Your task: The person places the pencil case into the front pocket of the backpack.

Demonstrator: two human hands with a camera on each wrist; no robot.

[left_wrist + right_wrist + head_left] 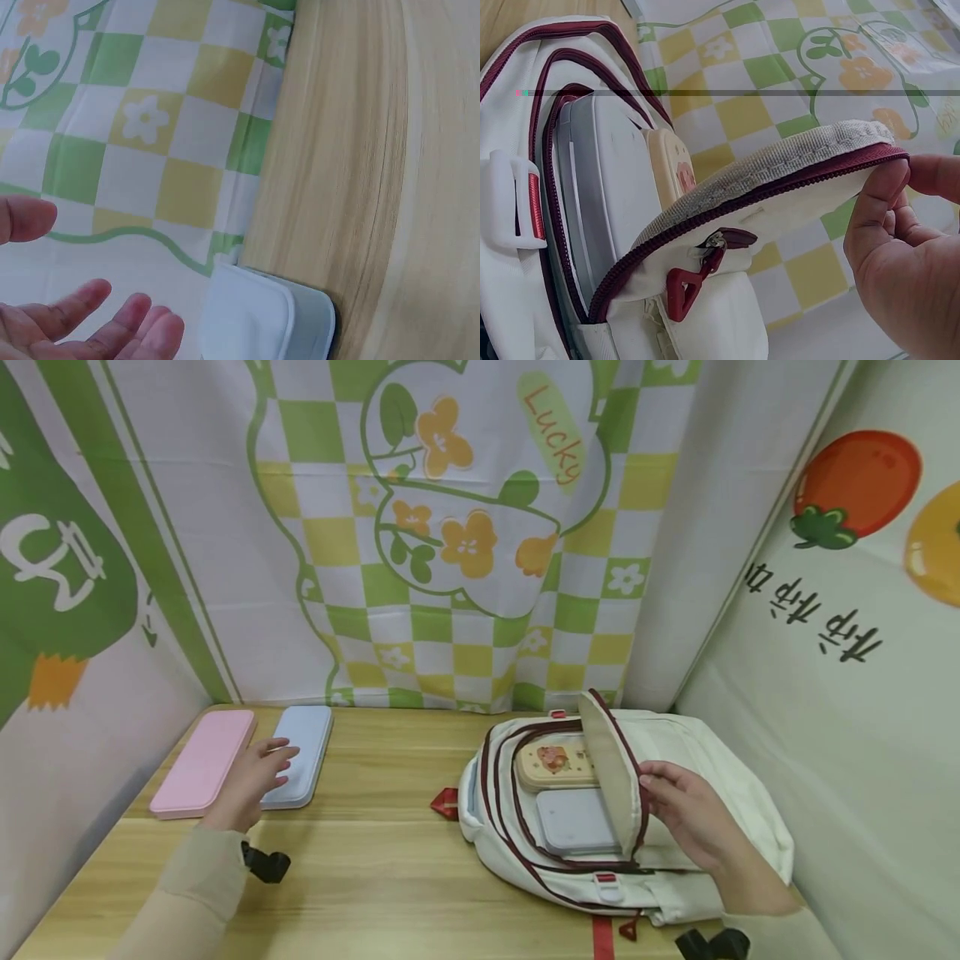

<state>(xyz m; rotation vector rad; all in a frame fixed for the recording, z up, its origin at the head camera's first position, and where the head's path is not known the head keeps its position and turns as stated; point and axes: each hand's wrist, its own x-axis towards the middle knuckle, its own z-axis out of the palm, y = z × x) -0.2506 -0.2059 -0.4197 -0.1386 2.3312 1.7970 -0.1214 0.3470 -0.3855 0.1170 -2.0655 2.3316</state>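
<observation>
My right hand (690, 814) pinches the dark-red zipper edge of the front flap (617, 768) of a white backpack (731, 777), holding the flap raised. In the right wrist view that hand (907, 247) has thumb and finger on the flap's tip (855, 142). Inside the pocket lie a cream case with a printed picture (536, 765) and a pale grey-blue case (576, 821). Over the light blue case (309, 752) at the left hovers my left hand (258, 777), fingers apart and holding nothing; the left wrist view shows this hand (90, 322) near the blue case's end (251, 315).
A pink case (206, 764) lies left of the blue one on the wooden table (375, 860). A red loop (446, 803) sticks out from the backpack's left end, and a red strap (603, 935) hangs at its near side. Printed curtains (322, 527) stand behind and at both sides.
</observation>
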